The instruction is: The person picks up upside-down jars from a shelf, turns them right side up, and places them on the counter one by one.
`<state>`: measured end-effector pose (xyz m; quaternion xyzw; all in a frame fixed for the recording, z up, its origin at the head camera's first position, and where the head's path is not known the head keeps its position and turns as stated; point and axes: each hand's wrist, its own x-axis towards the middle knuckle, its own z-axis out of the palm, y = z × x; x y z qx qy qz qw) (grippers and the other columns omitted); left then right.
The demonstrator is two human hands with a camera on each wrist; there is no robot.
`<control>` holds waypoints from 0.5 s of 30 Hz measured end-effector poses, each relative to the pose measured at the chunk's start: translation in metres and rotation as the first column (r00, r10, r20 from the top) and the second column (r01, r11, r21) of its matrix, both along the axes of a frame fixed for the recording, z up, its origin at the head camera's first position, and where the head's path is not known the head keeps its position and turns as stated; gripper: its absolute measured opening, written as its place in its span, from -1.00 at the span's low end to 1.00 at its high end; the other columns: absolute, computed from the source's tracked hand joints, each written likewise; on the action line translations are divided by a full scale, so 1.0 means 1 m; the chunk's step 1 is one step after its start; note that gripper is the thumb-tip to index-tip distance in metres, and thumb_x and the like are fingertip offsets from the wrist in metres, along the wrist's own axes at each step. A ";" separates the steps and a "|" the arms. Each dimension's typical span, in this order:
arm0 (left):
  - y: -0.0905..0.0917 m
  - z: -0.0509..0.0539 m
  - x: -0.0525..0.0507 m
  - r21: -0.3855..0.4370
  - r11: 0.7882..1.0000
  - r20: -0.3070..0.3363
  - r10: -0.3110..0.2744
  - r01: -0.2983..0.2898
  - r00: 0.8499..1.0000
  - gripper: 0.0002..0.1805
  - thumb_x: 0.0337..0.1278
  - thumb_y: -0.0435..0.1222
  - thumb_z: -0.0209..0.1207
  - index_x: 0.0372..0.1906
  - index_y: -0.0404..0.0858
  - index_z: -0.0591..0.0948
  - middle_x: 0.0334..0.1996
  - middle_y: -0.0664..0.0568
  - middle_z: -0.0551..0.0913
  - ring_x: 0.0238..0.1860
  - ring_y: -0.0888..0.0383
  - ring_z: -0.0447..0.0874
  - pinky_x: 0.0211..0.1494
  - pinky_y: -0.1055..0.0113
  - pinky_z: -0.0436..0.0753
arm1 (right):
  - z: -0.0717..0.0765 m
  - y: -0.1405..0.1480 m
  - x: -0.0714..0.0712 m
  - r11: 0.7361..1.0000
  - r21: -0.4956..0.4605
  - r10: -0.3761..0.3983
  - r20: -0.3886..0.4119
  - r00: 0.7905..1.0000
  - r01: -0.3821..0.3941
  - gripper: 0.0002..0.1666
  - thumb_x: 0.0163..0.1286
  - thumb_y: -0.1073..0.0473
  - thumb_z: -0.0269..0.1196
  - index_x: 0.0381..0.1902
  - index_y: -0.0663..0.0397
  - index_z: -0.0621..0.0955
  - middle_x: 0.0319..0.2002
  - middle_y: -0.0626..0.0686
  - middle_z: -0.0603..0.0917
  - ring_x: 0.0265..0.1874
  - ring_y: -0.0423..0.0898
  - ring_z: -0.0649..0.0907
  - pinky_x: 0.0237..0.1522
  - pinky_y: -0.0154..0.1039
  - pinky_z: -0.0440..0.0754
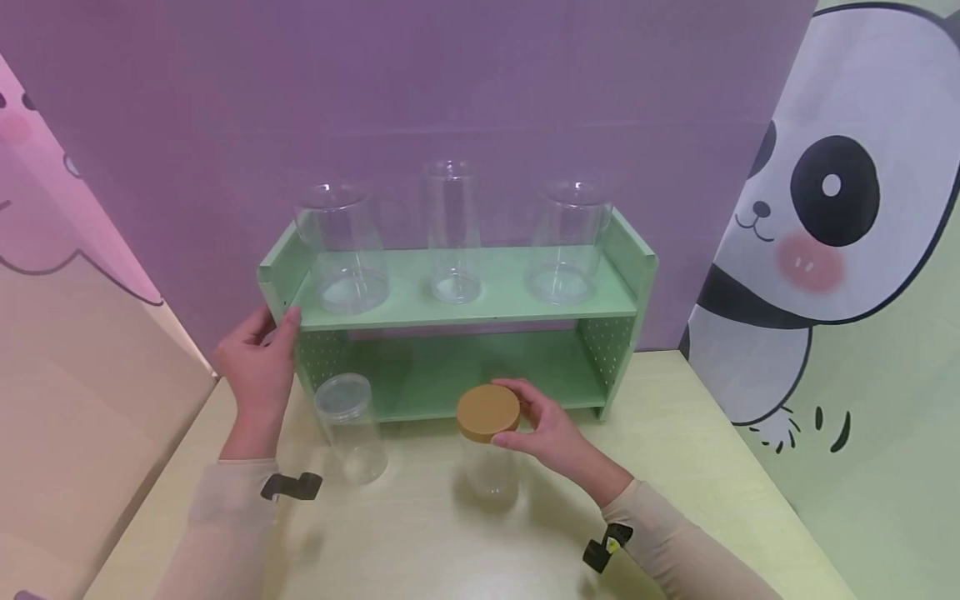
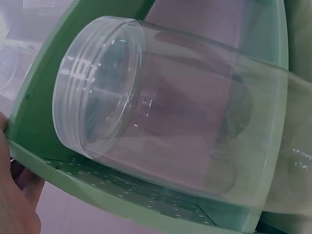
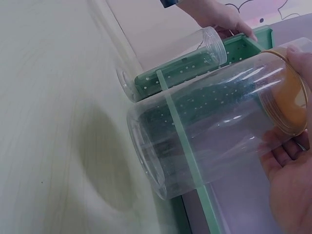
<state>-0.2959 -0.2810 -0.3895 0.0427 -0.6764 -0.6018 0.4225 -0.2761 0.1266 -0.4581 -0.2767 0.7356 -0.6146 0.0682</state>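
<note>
My left hand (image 1: 258, 367) grips the left side panel of a green two-tier shelf (image 1: 465, 321), thumb at the front edge and fingers behind it. With my right hand (image 1: 551, 429) I hold a clear jar (image 3: 209, 122) around its orange-brown lid (image 1: 487, 412), in front of the shelf. Whether the jar's base touches the table I cannot tell. Beside my left forearm, a second clear jar (image 1: 352, 442) with a translucent lid (image 2: 97, 87) stands upright on the table at the shelf's front left.
On the upper tier stand a clear pitcher (image 1: 345, 250) at left, a tall narrow glass (image 1: 453, 233) in the middle and another pitcher (image 1: 566, 246) at right. A purple wall (image 1: 480, 83) rises behind. The pale wooden table (image 1: 420, 550) extends in front.
</note>
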 end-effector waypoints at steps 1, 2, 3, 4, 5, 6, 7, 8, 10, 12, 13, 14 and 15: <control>0.000 -0.001 0.000 0.002 1.000 -0.007 -0.004 0.004 1.000 -0.62 0.43 -0.25 0.47 0.26 -0.20 0.79 0.12 -0.21 0.83 -0.14 0.46 0.81 -0.05 0.53 0.79 | 0.000 -0.001 0.000 1.000 0.002 -0.003 0.000 1.000 0.003 -0.06 0.33 0.28 0.62 0.60 0.05 0.49 0.46 0.12 0.58 0.57 0.19 0.47 0.64 0.25 0.33; 0.000 -0.001 -0.001 0.001 1.000 -0.014 -0.005 0.005 1.000 -0.63 0.43 -0.25 0.47 0.25 -0.20 0.80 0.12 -0.21 0.83 -0.15 0.46 0.82 -0.06 0.53 0.79 | 0.000 -0.002 -0.001 1.000 0.006 -0.005 -0.002 1.000 0.005 -0.07 0.33 0.27 0.62 0.60 0.05 0.49 0.46 0.12 0.58 0.57 0.20 0.47 0.64 0.26 0.33; 0.000 -0.002 -0.001 -0.002 1.000 -0.025 -0.004 0.004 1.000 -0.64 0.43 -0.25 0.48 0.24 -0.21 0.80 0.09 -0.18 0.84 -0.16 0.45 0.82 -0.07 0.53 0.80 | -0.001 -0.003 -0.002 1.000 0.010 -0.008 -0.004 1.000 0.008 -0.07 0.34 0.27 0.62 0.60 0.06 0.49 0.46 0.13 0.58 0.57 0.21 0.47 0.64 0.27 0.32; 0.001 -0.003 -0.001 -0.002 1.000 -0.036 -0.003 0.003 0.999 -0.65 0.43 -0.25 0.48 0.23 -0.21 0.81 0.06 -0.13 0.86 -0.16 0.43 0.82 -0.07 0.53 0.80 | -0.001 -0.004 -0.002 1.000 0.015 -0.010 -0.005 1.000 0.010 -0.08 0.34 0.27 0.61 0.59 0.06 0.49 0.46 0.12 0.58 0.56 0.21 0.47 0.64 0.27 0.33; 0.001 -0.003 -0.002 -0.004 1.000 -0.049 -0.003 0.003 0.999 -0.66 0.43 -0.26 0.48 0.21 -0.21 0.82 0.02 -0.06 0.87 -0.16 0.41 0.83 -0.07 0.53 0.80 | -0.001 -0.005 -0.003 1.000 0.016 -0.010 -0.006 1.000 0.010 -0.09 0.35 0.26 0.61 0.60 0.07 0.49 0.46 0.13 0.58 0.56 0.22 0.47 0.64 0.28 0.33; 0.001 -0.004 -0.002 -0.002 1.000 -0.062 -0.005 0.005 0.998 -0.67 0.42 -0.27 0.49 0.20 -0.21 0.82 -0.02 0.02 0.88 -0.16 0.38 0.83 -0.07 0.53 0.80 | -0.001 -0.006 -0.004 1.000 0.016 -0.011 -0.005 1.000 0.011 -0.08 0.35 0.27 0.61 0.59 0.07 0.49 0.47 0.13 0.58 0.57 0.21 0.47 0.64 0.26 0.33; 0.001 -0.005 -0.003 -0.001 1.000 -0.072 -0.004 0.003 0.997 -0.69 0.41 -0.28 0.49 0.18 -0.21 0.83 -0.07 0.10 0.88 -0.17 0.35 0.84 -0.08 0.53 0.80 | -0.001 -0.007 -0.004 1.000 0.017 -0.010 -0.008 1.000 0.010 -0.09 0.35 0.26 0.61 0.60 0.07 0.49 0.47 0.13 0.58 0.57 0.22 0.47 0.64 0.26 0.33; 0.001 -0.005 -0.003 -0.001 1.000 -0.080 -0.003 0.003 0.997 -0.70 0.41 -0.29 0.49 0.16 -0.22 0.84 -0.11 0.17 0.87 -0.17 0.33 0.84 -0.07 0.53 0.80 | -0.001 -0.009 -0.005 1.000 0.016 -0.009 -0.011 1.000 0.009 -0.09 0.36 0.26 0.60 0.60 0.07 0.48 0.47 0.13 0.58 0.57 0.22 0.47 0.64 0.27 0.33; 0.001 -0.006 -0.005 -0.002 1.000 -0.090 -0.003 0.003 0.996 -0.72 0.41 -0.30 0.49 0.14 -0.23 0.85 -0.16 0.27 0.85 -0.16 0.28 0.83 -0.06 0.53 0.80 | 0.000 -0.011 -0.006 1.000 0.011 -0.009 -0.011 1.000 0.009 -0.09 0.35 0.26 0.61 0.59 0.05 0.49 0.46 0.12 0.58 0.57 0.20 0.47 0.65 0.24 0.33; 0.000 -0.007 -0.005 -0.004 1.000 -0.089 0.001 -0.001 0.996 -0.72 0.41 -0.31 0.48 0.14 -0.23 0.85 -0.18 0.31 0.83 -0.15 0.26 0.83 -0.04 0.53 0.80 | 0.000 -0.015 -0.007 1.000 0.005 -0.009 -0.013 1.000 0.009 -0.09 0.34 0.27 0.61 0.59 0.04 0.49 0.46 0.10 0.59 0.57 0.18 0.47 0.65 0.22 0.33; 0.000 -0.007 -0.006 -0.004 1.000 -0.085 0.005 -0.005 0.996 -0.73 0.41 -0.31 0.48 0.14 -0.23 0.85 -0.18 0.31 0.83 -0.15 0.25 0.83 -0.04 0.53 0.80 | 0.001 -0.017 -0.008 1.000 0.004 -0.008 -0.016 1.000 0.008 -0.08 0.34 0.27 0.61 0.59 0.04 0.50 0.46 0.10 0.59 0.56 0.18 0.47 0.65 0.21 0.33; 0.000 -0.008 -0.006 -0.006 1.000 -0.082 0.007 -0.008 0.997 -0.73 0.42 -0.30 0.48 0.13 -0.24 0.85 -0.17 0.30 0.83 -0.14 0.25 0.83 -0.03 0.53 0.80 | 0.000 -0.019 -0.009 1.000 0.003 -0.009 -0.017 1.000 0.009 -0.08 0.33 0.27 0.62 0.59 0.03 0.50 0.46 0.10 0.60 0.56 0.18 0.48 0.65 0.21 0.34; 0.000 -0.008 -0.007 -0.007 1.000 -0.075 0.013 -0.014 0.997 -0.73 0.42 -0.30 0.47 0.14 -0.24 0.85 -0.16 0.28 0.83 -0.14 0.26 0.82 -0.03 0.53 0.80 | 0.001 -0.021 -0.010 1.000 0.002 -0.007 -0.021 1.000 0.007 -0.08 0.33 0.27 0.62 0.59 0.03 0.50 0.46 0.10 0.60 0.56 0.19 0.48 0.65 0.21 0.34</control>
